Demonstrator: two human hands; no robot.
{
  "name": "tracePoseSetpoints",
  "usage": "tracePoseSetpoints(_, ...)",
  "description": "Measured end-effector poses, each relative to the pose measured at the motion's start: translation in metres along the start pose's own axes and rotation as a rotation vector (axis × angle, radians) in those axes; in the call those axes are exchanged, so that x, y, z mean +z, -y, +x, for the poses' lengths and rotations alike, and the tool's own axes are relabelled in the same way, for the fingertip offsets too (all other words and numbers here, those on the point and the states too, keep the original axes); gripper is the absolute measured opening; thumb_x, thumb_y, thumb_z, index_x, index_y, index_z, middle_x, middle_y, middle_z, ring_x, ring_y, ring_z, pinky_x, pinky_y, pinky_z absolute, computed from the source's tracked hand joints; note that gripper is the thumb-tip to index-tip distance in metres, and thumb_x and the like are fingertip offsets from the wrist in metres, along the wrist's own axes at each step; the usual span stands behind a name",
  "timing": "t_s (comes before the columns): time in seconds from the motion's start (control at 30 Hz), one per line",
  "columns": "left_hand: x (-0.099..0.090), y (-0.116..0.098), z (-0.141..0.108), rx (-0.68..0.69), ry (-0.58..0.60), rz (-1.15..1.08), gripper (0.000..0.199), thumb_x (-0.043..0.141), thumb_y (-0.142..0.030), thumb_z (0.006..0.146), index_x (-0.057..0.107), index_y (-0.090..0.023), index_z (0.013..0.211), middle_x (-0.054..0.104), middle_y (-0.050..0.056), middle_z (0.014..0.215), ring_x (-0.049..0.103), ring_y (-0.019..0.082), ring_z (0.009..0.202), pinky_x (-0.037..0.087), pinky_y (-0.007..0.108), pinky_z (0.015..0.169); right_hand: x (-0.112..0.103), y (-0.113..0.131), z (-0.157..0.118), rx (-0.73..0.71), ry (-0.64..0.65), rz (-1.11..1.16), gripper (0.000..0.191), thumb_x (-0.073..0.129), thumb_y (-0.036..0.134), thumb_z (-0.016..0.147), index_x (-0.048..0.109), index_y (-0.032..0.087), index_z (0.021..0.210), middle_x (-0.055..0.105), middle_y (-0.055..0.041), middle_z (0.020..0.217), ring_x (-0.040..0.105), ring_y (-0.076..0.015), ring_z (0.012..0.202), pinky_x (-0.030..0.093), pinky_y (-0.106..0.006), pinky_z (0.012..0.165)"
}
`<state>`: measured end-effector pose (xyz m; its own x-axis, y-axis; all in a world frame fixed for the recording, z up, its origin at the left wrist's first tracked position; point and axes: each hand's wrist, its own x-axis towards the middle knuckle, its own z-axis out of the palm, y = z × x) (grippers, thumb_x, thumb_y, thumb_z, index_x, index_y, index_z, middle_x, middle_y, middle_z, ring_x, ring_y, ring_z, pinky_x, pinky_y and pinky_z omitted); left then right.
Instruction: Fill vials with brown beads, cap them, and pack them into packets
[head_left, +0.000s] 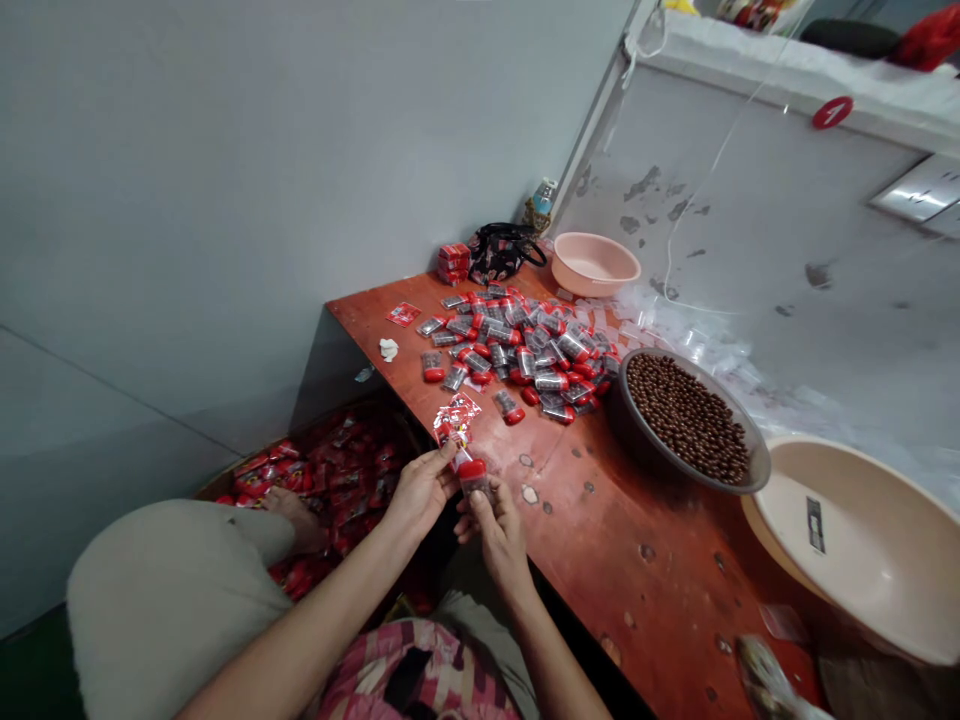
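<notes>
My right hand is closed around a small clear bottle with a red cap, held up over the table's near edge. Dark contents show through its wall. Beside it, my left hand pinches a red printed wrapper between thumb and fingers, close to the cap. More red printed wrappers lie on the table just beyond my fingertips; where they end and the pinched one begins is hard to tell. Farther back spreads a pile of similar red-capped bottles, mostly lying on their sides.
On the red table stand a grey bowl of brown balls, a large beige basin and a pink basin. Clear plastic pieces line the wall. Below left, a box holds many red packets.
</notes>
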<state>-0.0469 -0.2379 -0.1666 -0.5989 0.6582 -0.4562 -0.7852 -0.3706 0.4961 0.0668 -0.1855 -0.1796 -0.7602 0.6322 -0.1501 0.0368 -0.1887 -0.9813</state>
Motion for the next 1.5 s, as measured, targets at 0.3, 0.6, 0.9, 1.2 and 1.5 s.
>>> tracePoseSetpoints(0.3, 0.001, 0.001, 0.002, -0.006, 0.013, -0.002, 0.006, 0.062, -0.014, 0.071, 0.06, -0.008, 0.069, 0.065, 0.007, 0.066, 0.062, 0.014, 0.059, 0.053, 0.024, 0.057, 0.0, 0.002, 0.002, -0.035, -0.051, 0.042, 0.024, 0.047, 0.034, 0.083, 0.045, 0.019, 0.1, 0.059, -0.0004, 0.073, 0.056, -0.0085, 0.049, 0.046, -0.02, 0.044)
tracePoseSetpoints(0.6, 0.002, 0.002, 0.001, -0.004, 0.009, -0.053, 0.005, 0.06, -0.013, 0.073, 0.061, -0.008, 0.07, 0.066, 0.008, 0.068, 0.063, 0.015, 0.063, 0.054, 0.027, 0.064, -0.003, 0.006, 0.003, -0.064, -0.073, 0.02, 0.024, 0.047, 0.034, 0.083, 0.045, 0.018, 0.101, 0.059, -0.001, 0.074, 0.056, -0.0088, 0.05, 0.045, -0.019, 0.043)
tracePoseSetpoints(0.9, 0.0, 0.005, 0.005, 0.013, -0.091, -0.091, 0.001, 0.06, -0.009, 0.072, 0.06, -0.01, 0.071, 0.066, 0.009, 0.071, 0.064, 0.017, 0.063, 0.055, 0.029, 0.061, -0.003, 0.007, -0.002, -0.068, -0.076, 0.043, 0.026, 0.048, 0.035, 0.082, 0.045, 0.018, 0.101, 0.058, -0.0011, 0.075, 0.056, -0.0095, 0.052, 0.046, -0.02, 0.044)
tracePoseSetpoints(1.2, 0.002, 0.007, 0.004, -0.023, -0.087, -0.089, 0.002, 0.058, -0.01, 0.074, 0.06, -0.009, 0.073, 0.067, 0.009, 0.071, 0.063, 0.016, 0.063, 0.054, 0.029, 0.062, 0.0, 0.006, -0.001, -0.086, -0.101, 0.029, 0.024, 0.046, 0.033, 0.084, 0.045, 0.018, 0.102, 0.058, -0.0008, 0.075, 0.056, -0.0088, 0.051, 0.046, -0.02, 0.044)
tracePoseSetpoints(1.5, 0.011, 0.004, -0.005, -0.027, 0.101, 0.075, 0.018, 0.065, -0.025, 0.069, 0.058, -0.009, 0.067, 0.06, 0.004, 0.055, 0.054, 0.012, 0.043, 0.041, 0.022, 0.038, 0.0, 0.004, 0.001, -0.063, -0.079, 0.013, 0.024, 0.049, 0.034, 0.082, 0.045, 0.018, 0.1, 0.058, 0.0007, 0.07, 0.055, -0.0086, 0.047, 0.045, -0.02, 0.043)
